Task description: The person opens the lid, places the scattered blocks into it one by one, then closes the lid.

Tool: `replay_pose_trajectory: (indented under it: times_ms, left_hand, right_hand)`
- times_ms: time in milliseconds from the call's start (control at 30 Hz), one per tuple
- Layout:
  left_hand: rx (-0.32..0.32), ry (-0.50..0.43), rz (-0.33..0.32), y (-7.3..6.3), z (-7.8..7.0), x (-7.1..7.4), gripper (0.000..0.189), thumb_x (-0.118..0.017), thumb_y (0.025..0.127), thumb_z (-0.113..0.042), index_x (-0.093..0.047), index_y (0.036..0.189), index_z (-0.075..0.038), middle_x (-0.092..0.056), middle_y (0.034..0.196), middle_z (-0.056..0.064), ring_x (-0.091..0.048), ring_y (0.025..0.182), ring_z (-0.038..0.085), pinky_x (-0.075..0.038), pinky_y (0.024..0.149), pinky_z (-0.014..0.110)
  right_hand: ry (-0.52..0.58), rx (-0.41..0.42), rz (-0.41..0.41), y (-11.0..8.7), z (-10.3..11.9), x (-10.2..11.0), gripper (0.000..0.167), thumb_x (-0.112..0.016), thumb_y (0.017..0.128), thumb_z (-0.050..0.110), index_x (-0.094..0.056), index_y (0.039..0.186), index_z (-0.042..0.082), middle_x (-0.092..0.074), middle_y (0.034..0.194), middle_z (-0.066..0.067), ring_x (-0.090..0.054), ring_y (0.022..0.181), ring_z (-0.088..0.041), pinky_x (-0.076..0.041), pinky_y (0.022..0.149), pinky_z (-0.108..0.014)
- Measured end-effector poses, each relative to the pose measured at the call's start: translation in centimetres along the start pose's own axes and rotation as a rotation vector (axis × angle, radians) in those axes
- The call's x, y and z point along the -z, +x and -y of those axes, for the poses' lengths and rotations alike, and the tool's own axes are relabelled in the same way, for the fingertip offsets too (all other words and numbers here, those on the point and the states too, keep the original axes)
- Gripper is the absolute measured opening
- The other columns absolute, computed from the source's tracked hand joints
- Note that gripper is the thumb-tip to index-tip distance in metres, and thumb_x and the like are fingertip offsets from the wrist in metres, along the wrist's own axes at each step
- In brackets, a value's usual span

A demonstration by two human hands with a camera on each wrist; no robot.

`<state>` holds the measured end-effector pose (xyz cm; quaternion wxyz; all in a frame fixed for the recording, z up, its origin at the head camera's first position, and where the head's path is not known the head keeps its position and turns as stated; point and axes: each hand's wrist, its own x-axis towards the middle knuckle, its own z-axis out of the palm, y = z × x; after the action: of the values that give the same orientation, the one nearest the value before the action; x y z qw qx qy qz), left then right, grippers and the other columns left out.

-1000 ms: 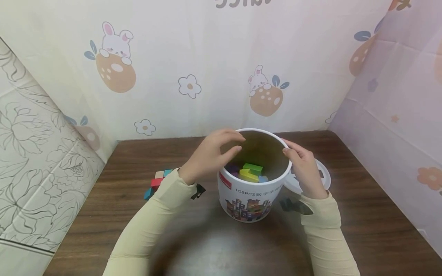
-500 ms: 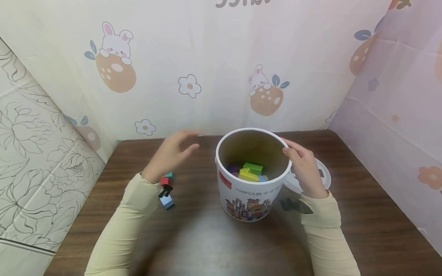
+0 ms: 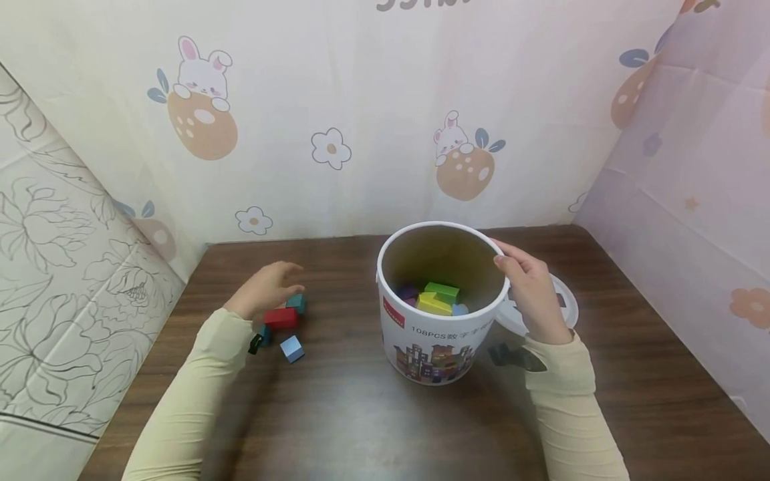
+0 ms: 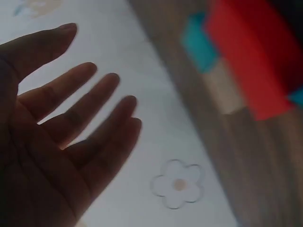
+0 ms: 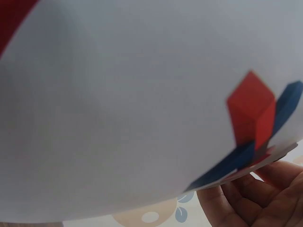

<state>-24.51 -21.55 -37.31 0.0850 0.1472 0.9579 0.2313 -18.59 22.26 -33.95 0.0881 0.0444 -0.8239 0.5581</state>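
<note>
One wooden table (image 3: 349, 414) bears a white bucket (image 3: 436, 347), upright and uncovered. Right of the bucket, a white lid (image 3: 567, 315) lies partly hidden behind the right hand (image 3: 534, 294), whose thumb and fingers grip the bucket's right rim. Well left of the bucket hangs the left hand (image 3: 265, 290), fingers loosely extended. Near that hand, left of the bucket, lies a red block (image 3: 281, 318). Inside the bucket rest a yellow block (image 3: 433, 304) and a green block (image 3: 443, 292). Left of the bucket sit a light-blue block (image 3: 292, 349) and a teal block (image 3: 297, 302).
</note>
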Motion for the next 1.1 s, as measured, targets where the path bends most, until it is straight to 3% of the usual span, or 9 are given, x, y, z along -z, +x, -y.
replay_pose_trajectory:
  times_ms: [100,200,433,667,967,1100]
  left_hand:
    - [0.032,0.053,0.041,0.3,1.1,-1.3,0.05,-0.064,0.093,-0.02,-0.052,0.136,0.004,-0.056,0.136,0.024,-0.053,0.126,0.041,-0.043,0.105,0.057]
    - [0.058,0.107,0.062,0.6,1.7,-2.4,0.052,-0.066,0.091,-0.021,-0.053,0.133,0.006,-0.059,0.132,0.025,-0.056,0.122,0.041,-0.045,0.103,0.056]
    - [0.081,0.171,0.041,1.0,2.7,-3.9,0.054,-0.071,0.086,-0.023,-0.057,0.13,0.005,-0.062,0.126,0.024,-0.06,0.113,0.037,-0.049,0.099,0.053]
    - [0.066,0.167,0.015,1.1,2.5,-4.0,0.045,-0.068,0.088,-0.018,-0.061,0.125,0.005,-0.065,0.12,0.023,-0.062,0.108,0.035,-0.05,0.096,0.052]
    - [0.047,0.161,0.007,0.8,2.3,-3.7,0.042,-0.067,0.089,-0.016,-0.061,0.125,0.006,-0.064,0.122,0.024,-0.06,0.113,0.038,-0.049,0.098,0.053]
    - [0.017,0.159,-0.029,0.6,2.3,-3.4,0.038,-0.066,0.091,-0.014,-0.061,0.124,0.005,-0.064,0.122,0.024,-0.06,0.113,0.039,-0.049,0.097,0.053]
  right_hand:
    - [0.007,-0.002,0.005,0.0,0.1,0.0,0.044,-0.04,0.104,0.038,-0.052,0.143,0.021,-0.053,0.145,-0.007,-0.055,0.121,-0.021,-0.055,0.089,-0.043]
    - [0.016,-0.012,0.015,0.0,0.1,0.1,0.044,-0.041,0.104,0.037,-0.051,0.143,0.019,-0.053,0.145,-0.009,-0.055,0.118,-0.019,-0.056,0.087,-0.04]
    - [0.022,-0.008,0.013,0.0,0.2,0.1,0.044,-0.041,0.104,0.034,-0.052,0.142,0.016,-0.054,0.142,-0.012,-0.057,0.112,-0.014,-0.058,0.081,-0.031]
    - [0.015,-0.004,0.011,0.0,0.2,0.1,0.044,-0.041,0.104,0.035,-0.052,0.142,0.017,-0.054,0.143,-0.011,-0.057,0.114,-0.014,-0.057,0.081,-0.028]
    - [0.022,-0.006,0.012,0.0,0.1,0.1,0.044,-0.041,0.104,0.035,-0.052,0.142,0.017,-0.054,0.143,-0.011,-0.057,0.112,-0.013,-0.057,0.08,-0.028]
    - [0.019,0.002,0.006,0.0,0.2,0.1,0.044,-0.041,0.104,0.035,-0.052,0.142,0.016,-0.055,0.142,-0.012,-0.057,0.111,-0.012,-0.058,0.079,-0.028]
